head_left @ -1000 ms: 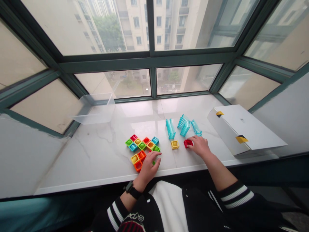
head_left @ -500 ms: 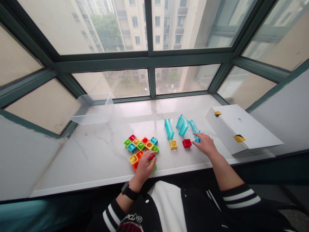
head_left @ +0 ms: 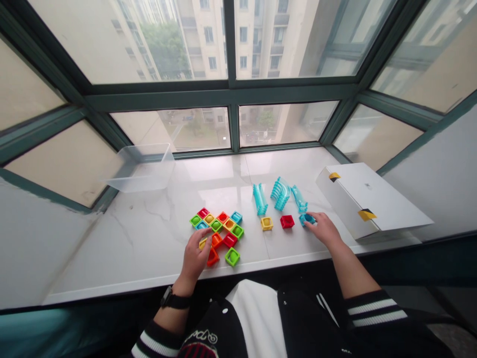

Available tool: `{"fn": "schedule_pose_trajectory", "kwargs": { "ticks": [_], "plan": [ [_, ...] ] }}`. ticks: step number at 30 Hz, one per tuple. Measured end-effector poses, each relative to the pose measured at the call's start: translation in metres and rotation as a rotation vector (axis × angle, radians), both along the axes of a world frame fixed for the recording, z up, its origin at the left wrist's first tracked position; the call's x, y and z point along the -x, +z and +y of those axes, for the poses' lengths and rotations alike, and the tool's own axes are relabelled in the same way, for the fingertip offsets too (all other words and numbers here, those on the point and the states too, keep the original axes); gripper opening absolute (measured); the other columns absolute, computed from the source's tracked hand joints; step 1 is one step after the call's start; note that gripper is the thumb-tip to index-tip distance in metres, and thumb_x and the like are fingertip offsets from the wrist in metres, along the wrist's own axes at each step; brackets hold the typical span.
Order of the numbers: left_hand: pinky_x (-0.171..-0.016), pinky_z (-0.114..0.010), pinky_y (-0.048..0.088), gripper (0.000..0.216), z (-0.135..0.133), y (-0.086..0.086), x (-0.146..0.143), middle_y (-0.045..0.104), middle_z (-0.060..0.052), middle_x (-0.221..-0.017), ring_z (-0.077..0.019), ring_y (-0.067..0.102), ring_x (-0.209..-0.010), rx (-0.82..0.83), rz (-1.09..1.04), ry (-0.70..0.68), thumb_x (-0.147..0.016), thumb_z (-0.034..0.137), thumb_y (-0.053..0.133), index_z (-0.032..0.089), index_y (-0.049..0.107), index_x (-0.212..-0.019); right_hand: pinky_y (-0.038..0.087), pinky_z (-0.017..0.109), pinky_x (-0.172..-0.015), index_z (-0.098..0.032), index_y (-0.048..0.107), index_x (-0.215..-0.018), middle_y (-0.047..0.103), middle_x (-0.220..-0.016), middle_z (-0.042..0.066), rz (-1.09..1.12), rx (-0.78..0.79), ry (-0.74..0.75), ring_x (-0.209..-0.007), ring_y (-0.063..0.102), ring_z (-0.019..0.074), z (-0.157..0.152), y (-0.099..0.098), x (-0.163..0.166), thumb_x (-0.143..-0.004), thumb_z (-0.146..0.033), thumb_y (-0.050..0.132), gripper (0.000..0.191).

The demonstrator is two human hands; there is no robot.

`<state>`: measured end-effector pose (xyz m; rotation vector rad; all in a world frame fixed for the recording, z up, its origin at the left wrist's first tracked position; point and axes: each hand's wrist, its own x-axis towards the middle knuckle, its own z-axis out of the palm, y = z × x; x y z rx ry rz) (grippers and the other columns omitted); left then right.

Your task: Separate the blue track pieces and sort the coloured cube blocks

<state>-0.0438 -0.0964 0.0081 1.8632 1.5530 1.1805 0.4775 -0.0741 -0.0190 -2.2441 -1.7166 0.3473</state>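
Observation:
A cluster of coloured square blocks (head_left: 218,227) lies on the white marble sill (head_left: 149,238). My left hand (head_left: 196,256) rests on its near left edge, fingers curled over a yellow and an orange block. A green block (head_left: 232,256) and a red block (head_left: 230,240) sit at the cluster's near right. Farther right stand a lone yellow block (head_left: 267,223) and a lone red block (head_left: 287,221). My right hand (head_left: 325,228) pinches a small blue block (head_left: 306,219) beside the red one. Behind them lie three clear blue ribbed track pieces (head_left: 280,194).
A white cardboard box (head_left: 368,201) with yellow-black tape lies at the right of the sill. A clear plastic tub (head_left: 143,166) stands at the back left against the window frame. Windows surround the sill on three sides.
My left hand slid from the cluster's right side to its left, uncovering the red and green blocks. My right hand left the lone red block and moved right onto the blue block.

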Motion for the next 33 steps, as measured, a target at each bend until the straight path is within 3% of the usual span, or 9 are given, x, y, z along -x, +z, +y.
{"fn": "schedule_pose_trajectory", "kwargs": {
  "ticks": [9, 13, 16, 18, 21, 24, 26, 29, 33],
  "plan": [
    [-0.104, -0.048, 0.057, 0.029, 0.001, -0.001, 0.016, 0.073, -0.009, -0.124, -0.0277, 0.068, -0.12, -0.014, 0.016, 0.038, -0.102, 0.039, 0.059, 0.023, 0.07, -0.123, 0.054, 0.043, -0.098, -0.025, 0.072, -0.134, 0.068, -0.119, 0.013, -0.034, -0.071, 0.0, -0.108, 0.067, 0.0305, -0.002, -0.005, -0.004, -0.089, -0.045, 0.066, 0.05],
    [-0.111, -0.052, 0.052, 0.029, 0.0, -0.003, 0.018, 0.072, -0.008, -0.126, -0.0289, 0.066, -0.122, -0.058, 0.119, 0.018, -0.101, 0.037, 0.06, 0.025, 0.069, -0.126, 0.051, 0.053, -0.104, -0.022, 0.073, -0.13, 0.066, -0.12, 0.016, -0.068, -0.35, -0.006, -0.115, 0.062, 0.0357, -0.006, 0.014, 0.015, -0.089, -0.046, 0.067, 0.048],
    [-0.112, -0.053, 0.051, 0.03, -0.002, -0.003, 0.014, 0.071, -0.009, -0.128, -0.0299, 0.064, -0.124, -0.098, 0.194, -0.048, -0.101, 0.034, 0.06, 0.027, 0.069, -0.129, 0.051, 0.051, -0.105, -0.022, 0.074, -0.121, 0.07, -0.114, 0.014, 0.069, -0.537, 0.151, -0.11, 0.064, 0.0317, -0.012, 0.036, 0.051, -0.097, -0.038, 0.061, 0.032],
    [-0.112, -0.053, 0.051, 0.029, -0.003, -0.002, 0.006, 0.07, -0.009, -0.129, -0.0295, 0.063, -0.124, -0.098, 0.213, -0.126, -0.102, 0.032, 0.059, 0.027, 0.069, -0.129, 0.056, 0.045, -0.097, -0.023, 0.074, -0.117, 0.072, -0.108, 0.011, 0.23, -0.492, 0.337, -0.099, 0.068, 0.026, -0.017, 0.047, 0.084, -0.101, -0.034, 0.057, 0.026],
    [-0.113, -0.053, 0.051, 0.029, -0.003, -0.002, -0.012, 0.068, -0.01, -0.131, -0.0292, 0.061, -0.128, -0.101, 0.214, -0.233, -0.103, 0.029, 0.057, 0.027, 0.071, -0.128, 0.059, 0.036, -0.084, -0.026, 0.073, -0.12, 0.073, -0.106, 0.007, 0.443, -0.304, 0.605, -0.086, 0.069, 0.0202, -0.023, 0.051, 0.142, -0.101, -0.03, 0.059, 0.024],
    [-0.114, -0.054, 0.05, 0.027, -0.001, -0.005, -0.031, 0.068, -0.01, -0.132, -0.029, 0.06, -0.13, -0.101, 0.208, -0.301, -0.103, 0.028, 0.057, 0.028, 0.072, -0.126, 0.058, 0.038, -0.094, -0.027, 0.074, -0.12, 0.072, -0.114, 0.007, 0.47, -0.141, 0.871, -0.1, 0.07, 0.0219, -0.029, 0.042, 0.198, -0.096, -0.026, 0.068, 0.024],
    [-0.115, -0.054, 0.05, 0.027, 0.001, -0.009, -0.04, 0.068, -0.01, -0.133, -0.0287, 0.06, -0.131, -0.099, 0.208, -0.327, -0.103, 0.026, 0.058, 0.029, 0.074, -0.125, 0.057, 0.038, -0.097, -0.027, 0.074, -0.12, 0.071, -0.12, 0.007, 0.442, -0.07, 0.972, -0.107, 0.069, 0.0238, -0.032, 0.032, 0.228, -0.091, -0.024, 0.075, 0.03],
    [-0.117, -0.056, 0.048, 0.031, 0.002, -0.016, -0.047, 0.069, -0.008, -0.137, -0.029, 0.059, -0.134, -0.095, 0.232, -0.365, -0.101, 0.021, 0.056, 0.03, 0.076, -0.124, 0.056, 0.038, -0.097, -0.029, 0.073, -0.121, 0.07, -0.128, 0.007, 0.373, 0.0, 0.982, -0.114, 0.068, 0.0267, -0.036, 0.017, 0.257, -0.083, -0.029, 0.084, 0.04],
    [-0.12, -0.061, 0.043, 0.038, 0.004, -0.022, -0.048, 0.071, -0.007, -0.138, -0.0299, 0.06, -0.134, -0.056, 0.28, -0.406, -0.098, 0.016, 0.055, 0.031, 0.077, -0.126, 0.057, 0.039, -0.093, -0.026, 0.07, -0.117, 0.071, -0.124, 0.009, 0.292, 0.009, 0.886, -0.111, 0.068, 0.0296, -0.038, 0.009, 0.267, -0.078, -0.038, 0.089, 0.045]
  ]
}}
